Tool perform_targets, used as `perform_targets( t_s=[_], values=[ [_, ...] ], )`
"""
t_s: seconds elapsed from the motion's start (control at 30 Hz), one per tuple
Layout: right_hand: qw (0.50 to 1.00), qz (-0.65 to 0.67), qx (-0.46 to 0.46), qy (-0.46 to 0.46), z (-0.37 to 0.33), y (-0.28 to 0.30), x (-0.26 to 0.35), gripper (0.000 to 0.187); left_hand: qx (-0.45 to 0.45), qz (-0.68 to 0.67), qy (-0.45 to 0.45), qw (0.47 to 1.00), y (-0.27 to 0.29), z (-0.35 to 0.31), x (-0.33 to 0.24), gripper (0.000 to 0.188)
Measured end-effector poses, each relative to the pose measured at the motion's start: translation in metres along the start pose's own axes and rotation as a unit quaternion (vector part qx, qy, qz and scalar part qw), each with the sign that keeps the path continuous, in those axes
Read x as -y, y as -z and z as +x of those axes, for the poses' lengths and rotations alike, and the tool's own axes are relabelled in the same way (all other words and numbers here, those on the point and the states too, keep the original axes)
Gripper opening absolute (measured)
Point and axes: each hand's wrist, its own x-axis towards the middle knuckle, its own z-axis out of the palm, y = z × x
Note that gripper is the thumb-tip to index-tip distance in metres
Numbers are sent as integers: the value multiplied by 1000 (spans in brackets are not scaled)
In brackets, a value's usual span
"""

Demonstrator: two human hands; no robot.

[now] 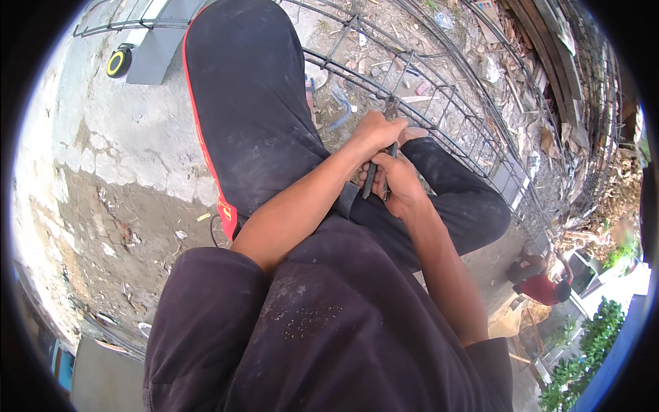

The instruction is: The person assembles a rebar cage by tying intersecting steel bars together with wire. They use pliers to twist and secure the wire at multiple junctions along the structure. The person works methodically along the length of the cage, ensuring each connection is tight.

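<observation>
My right hand [401,180] is closed around the two dark handles of what looks like a pair of pincers [370,181], whose handle ends point back toward my body. Just beyond it, my left hand [379,132] is closed close to the tool's upper end, by a bar of the steel rebar cage [424,93]. What its fingers hold is hidden. The tool's jaws cannot be made out behind my hands. My bent legs in dark trousers [250,89] lie on either side, with a bare foot [412,134] right beside my hands.
Rough concrete floor [130,144] spreads to the left, with a grey board [154,58] and a black-and-yellow round object [119,62]. Debris [384,65] lies under the cage. Timber planks [549,62] and more rebar stand right. Another person in red [542,290] is farther off.
</observation>
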Motion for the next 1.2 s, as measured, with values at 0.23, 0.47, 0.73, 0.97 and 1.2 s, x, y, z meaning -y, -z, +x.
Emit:
perform_targets(
  t_s=[0.23,0.47,0.73,0.97,1.2],
  values=[
    [994,94,-44,31,27,-37,-35,20,-17,451,-109,886,39,-40,-66,73],
    [984,15,-154,84,82,-87,-57,40,-39,503,-58,862,75,-23,-72,91],
    [957,246,154,-25,13,3,-18,20,216,-155,65,962,42,17,-16,62],
    [984,-173,28,20,-16,42,15,33,95,-400,73,909,-26,17,0,27],
    [671,-646,-278,236,1,59,-10,41,-97,-338,8,936,-75,18,-9,37]
  ],
)
